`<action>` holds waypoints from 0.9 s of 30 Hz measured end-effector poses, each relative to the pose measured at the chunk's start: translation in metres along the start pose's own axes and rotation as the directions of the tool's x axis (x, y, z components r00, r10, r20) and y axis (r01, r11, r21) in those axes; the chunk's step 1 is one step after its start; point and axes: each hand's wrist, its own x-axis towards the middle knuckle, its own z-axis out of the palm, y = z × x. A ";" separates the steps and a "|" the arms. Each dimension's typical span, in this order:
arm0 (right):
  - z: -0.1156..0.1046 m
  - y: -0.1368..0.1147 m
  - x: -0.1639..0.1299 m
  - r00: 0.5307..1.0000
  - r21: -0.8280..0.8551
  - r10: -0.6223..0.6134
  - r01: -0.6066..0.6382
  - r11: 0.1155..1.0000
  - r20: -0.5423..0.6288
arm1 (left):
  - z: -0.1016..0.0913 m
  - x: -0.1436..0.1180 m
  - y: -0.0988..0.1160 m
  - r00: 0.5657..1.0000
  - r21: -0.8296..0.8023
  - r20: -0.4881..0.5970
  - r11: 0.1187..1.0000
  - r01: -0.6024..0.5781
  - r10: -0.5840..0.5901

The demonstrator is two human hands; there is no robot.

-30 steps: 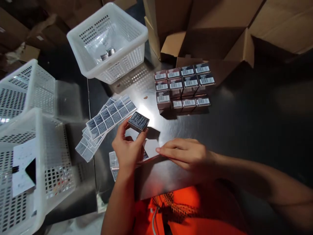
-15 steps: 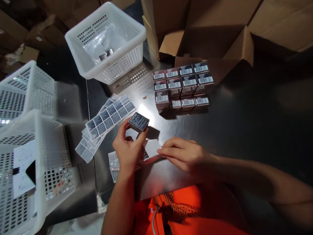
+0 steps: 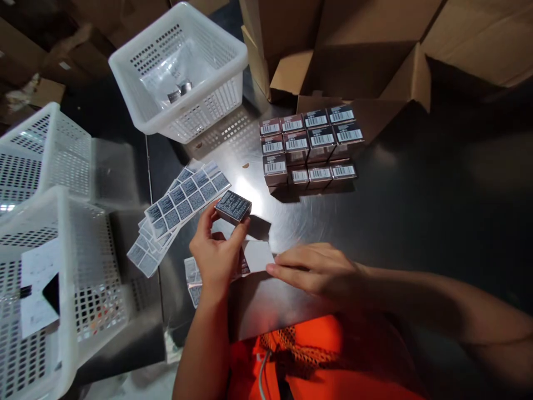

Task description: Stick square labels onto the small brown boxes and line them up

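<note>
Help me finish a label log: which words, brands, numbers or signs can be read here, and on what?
No wording can be read for certain.
Dark box in the left hand: pale print, too small and blurred.
Boxes in rows: barcodes show; print and digits too small.
Label sheets: dense print, too blurred.
Paper in the white basket: faint marks, unreadable.

This looks like a packing workshop: a metal bench (image 3: 303, 219) carries rows of small barcoded boxes (image 3: 321, 138), label sheets (image 3: 187, 201) and white plastic baskets (image 3: 206, 111), with big cardboard cartons (image 3: 375, 25) beyond.
</note>
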 end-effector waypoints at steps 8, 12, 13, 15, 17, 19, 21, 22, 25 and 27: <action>0.001 -0.001 0.006 0.987 0.103 -0.084 0.099 0.990 -0.140 | -0.002 0.004 0.001 0.997 0.031 -0.076 0.999 -0.026 0.028; -0.014 0.001 0.015 0.996 0.474 -0.028 0.063 0.878 -0.082 | -0.001 0.004 -0.002 0.995 -0.035 -0.088 0.998 -0.061 0.057; -0.019 0.002 0.018 0.996 0.574 0.053 -0.006 0.819 -0.065 | -0.001 0.004 -0.002 0.997 -0.071 -0.060 0.996 -0.049 0.045; -0.028 0.005 0.021 0.966 0.719 0.243 -0.105 0.687 -0.091 | 0.001 0.000 -0.003 1.000 -0.156 0.017 0.988 -0.020 0.023; -0.034 0.009 0.024 0.899 0.800 0.411 -0.134 0.585 -0.151 | 0.004 -0.004 -0.003 0.992 -0.258 0.119 0.966 0.000 0.032; -0.038 0.014 0.025 0.830 0.847 0.533 -0.156 0.509 -0.168 | 0.005 -0.010 -0.002 0.967 -0.366 0.239 0.931 0.006 0.088; -0.039 0.017 0.027 0.772 0.880 0.625 -0.210 0.427 -0.119 | 0.006 -0.014 -0.002 0.928 -0.445 0.332 0.895 -0.004 0.169; -0.040 0.018 0.027 0.745 0.896 0.664 -0.251 0.367 -0.063 | 0.007 -0.016 -0.001 0.908 -0.471 0.364 0.882 -0.012 0.206; -0.044 0.017 0.030 0.652 0.904 0.741 -0.399 0.153 0.162 | 0.007 -0.020 -0.003 0.867 -0.505 0.418 0.863 -0.026 0.271; -0.046 0.016 0.031 0.583 0.877 0.767 -0.477 0.056 0.269 | 0.008 -0.022 -0.004 0.851 -0.502 0.445 0.865 -0.023 0.281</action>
